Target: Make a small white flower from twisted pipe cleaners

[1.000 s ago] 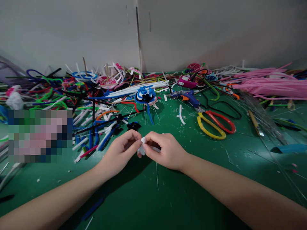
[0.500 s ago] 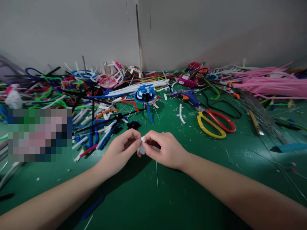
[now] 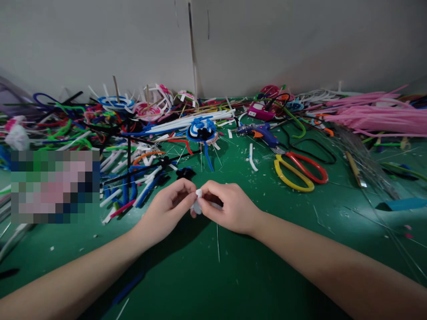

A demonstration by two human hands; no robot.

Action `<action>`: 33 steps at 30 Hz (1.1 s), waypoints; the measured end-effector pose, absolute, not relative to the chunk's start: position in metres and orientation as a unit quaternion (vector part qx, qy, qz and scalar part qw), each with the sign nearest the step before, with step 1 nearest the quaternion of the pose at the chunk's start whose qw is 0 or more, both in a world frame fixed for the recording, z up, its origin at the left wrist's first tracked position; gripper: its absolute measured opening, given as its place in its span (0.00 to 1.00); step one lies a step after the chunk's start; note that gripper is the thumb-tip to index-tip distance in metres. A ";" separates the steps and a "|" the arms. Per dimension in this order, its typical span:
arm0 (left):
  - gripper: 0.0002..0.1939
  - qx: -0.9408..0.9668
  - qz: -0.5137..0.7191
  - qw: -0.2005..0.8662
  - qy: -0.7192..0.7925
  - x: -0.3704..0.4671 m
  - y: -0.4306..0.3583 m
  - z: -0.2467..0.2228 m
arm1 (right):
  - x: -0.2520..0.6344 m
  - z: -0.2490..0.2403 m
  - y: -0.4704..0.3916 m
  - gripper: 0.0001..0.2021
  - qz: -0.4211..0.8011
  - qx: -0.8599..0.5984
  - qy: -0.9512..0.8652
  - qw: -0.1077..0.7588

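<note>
Table [image 3: 253, 266]: green, and what a clutter [image 3: 173, 124] along the grey wall [image 3: 267, 44]
Left hand [image 3: 170, 202]: fingertips drawn together, pinching the white piece [image 3: 199, 193]
Right hand [image 3: 230, 206]: thumb and forefinger closed on it too
White piece: right there between the hands
Scissors [image 3: 292, 157]: beyond, beside the glue gun [image 3: 265, 133]

dim light leaves faint glare on the green table [image 3: 263, 264].
</note>
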State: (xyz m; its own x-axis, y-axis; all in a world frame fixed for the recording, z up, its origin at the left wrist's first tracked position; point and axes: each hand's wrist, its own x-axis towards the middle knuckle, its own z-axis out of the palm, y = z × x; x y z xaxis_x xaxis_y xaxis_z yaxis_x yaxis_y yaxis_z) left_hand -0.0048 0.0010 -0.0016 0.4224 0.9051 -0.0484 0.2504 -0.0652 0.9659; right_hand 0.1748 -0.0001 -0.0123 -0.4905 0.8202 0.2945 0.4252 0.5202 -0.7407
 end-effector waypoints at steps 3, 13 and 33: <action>0.08 0.663 0.308 0.520 0.442 -0.005 0.001 -0.001 | 0.175 -0.012 0.000 0.07 0.305 -0.385 -0.809 0.324; 0.08 0.665 0.304 0.518 0.443 -0.005 0.001 0.000 | 0.175 -0.013 0.000 0.07 0.308 -0.384 -0.808 0.323; 0.08 0.666 0.308 0.514 0.444 -0.004 0.001 0.000 | 0.174 -0.011 0.000 0.06 0.312 -0.382 -0.807 0.325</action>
State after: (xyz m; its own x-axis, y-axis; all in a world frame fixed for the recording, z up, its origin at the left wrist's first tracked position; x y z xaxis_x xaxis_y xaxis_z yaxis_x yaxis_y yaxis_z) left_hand -0.0044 0.0011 -0.0002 0.4155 0.9084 -0.0474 0.2754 -0.0760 0.9583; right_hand 0.1742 0.0002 -0.0110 -0.4965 0.8196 0.2858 0.4141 0.5130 -0.7519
